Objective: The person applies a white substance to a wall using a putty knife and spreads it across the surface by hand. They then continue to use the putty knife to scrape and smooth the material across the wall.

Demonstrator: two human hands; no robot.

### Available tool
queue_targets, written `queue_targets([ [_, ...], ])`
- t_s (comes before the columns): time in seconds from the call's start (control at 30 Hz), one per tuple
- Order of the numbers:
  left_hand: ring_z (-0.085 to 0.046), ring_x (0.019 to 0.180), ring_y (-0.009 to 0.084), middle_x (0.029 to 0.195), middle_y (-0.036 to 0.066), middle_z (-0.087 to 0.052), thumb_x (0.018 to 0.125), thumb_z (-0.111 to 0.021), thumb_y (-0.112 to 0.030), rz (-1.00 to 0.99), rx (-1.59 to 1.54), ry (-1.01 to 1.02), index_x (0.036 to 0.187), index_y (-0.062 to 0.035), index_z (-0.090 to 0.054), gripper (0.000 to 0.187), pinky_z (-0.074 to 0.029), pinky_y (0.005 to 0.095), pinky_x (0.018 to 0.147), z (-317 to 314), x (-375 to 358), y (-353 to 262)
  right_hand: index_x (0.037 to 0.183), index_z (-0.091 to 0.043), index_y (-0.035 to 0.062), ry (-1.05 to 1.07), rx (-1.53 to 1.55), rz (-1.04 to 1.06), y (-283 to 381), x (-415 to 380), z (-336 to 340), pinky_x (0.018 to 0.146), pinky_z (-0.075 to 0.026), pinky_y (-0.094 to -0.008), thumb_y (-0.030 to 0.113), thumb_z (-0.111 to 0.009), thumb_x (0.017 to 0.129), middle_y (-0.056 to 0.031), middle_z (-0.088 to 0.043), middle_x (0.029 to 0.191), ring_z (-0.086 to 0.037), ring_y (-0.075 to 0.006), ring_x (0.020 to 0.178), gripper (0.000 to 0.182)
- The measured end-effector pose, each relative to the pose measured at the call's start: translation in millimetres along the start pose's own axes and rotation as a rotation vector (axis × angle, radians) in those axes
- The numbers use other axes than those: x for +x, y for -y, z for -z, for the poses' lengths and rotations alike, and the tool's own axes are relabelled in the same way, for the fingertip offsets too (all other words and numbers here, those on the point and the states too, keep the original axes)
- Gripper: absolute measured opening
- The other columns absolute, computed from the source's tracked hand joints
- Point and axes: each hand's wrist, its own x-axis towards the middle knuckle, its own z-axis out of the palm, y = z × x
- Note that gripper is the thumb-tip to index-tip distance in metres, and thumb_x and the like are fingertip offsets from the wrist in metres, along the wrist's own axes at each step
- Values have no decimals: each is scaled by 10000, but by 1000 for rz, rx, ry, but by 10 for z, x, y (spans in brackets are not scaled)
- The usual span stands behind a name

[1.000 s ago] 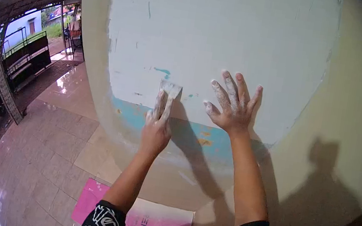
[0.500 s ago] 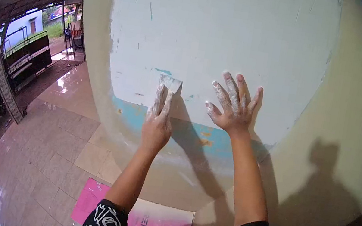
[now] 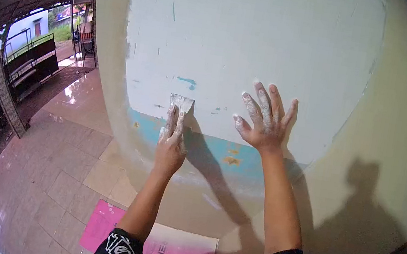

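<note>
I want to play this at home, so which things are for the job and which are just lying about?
For the job:
scraper, in the left hand
white patch, with the right hand spread against it
blue strip, below the patch

Probably just about:
pink lettered sheet, low in view
dark railing, far left

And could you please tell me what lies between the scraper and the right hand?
In the head view, the white patch of wall spans that stretch between the scraper and right hand, with small teal specks and a shadow beside the scraper.
</note>
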Motion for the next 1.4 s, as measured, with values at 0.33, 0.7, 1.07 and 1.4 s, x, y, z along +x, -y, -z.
queue_targets([
  [0.33,-287,1484,397,1633,217,-241,846,-483,87,15,13,19,1553,-78,-348,738,-373,481,1105,-70,-228,115,1243,-644,306,-22,1,7,14,-1,13,1182,-93,-671,495,-671,814,30,-498,1513,-368,-229,1461,470],
  [0.7,-307,1458,437,1634,208,-244,877,-476,61,18,-8,57,1562,-72,-321,715,-407,488,1070,-142,-408,199,1294,-611,322,6,-19,-6,0,-11,-11,1168,-79,-720,521,-645,847,39,-452,1547,-336,-226,1477,491],
  [1.07,-255,1481,457,1641,240,-193,894,-478,74,21,15,126,1570,-81,-304,715,-378,501,1120,-116,-440,366,1289,-601,340,22,-73,10,3,-4,7,1180,-77,-701,541,-648,832,55,-418,1567,-327,-214,1478,501],
  [1.4,-345,1437,427,1619,231,-267,884,-461,79,-105,-14,-13,1541,-60,-364,679,-397,473,1066,15,-46,265,1329,-603,302,29,9,-36,63,-74,-76,1167,-67,-701,493,-651,844,-1,-412,1580,-278,-279,1505,523],
])
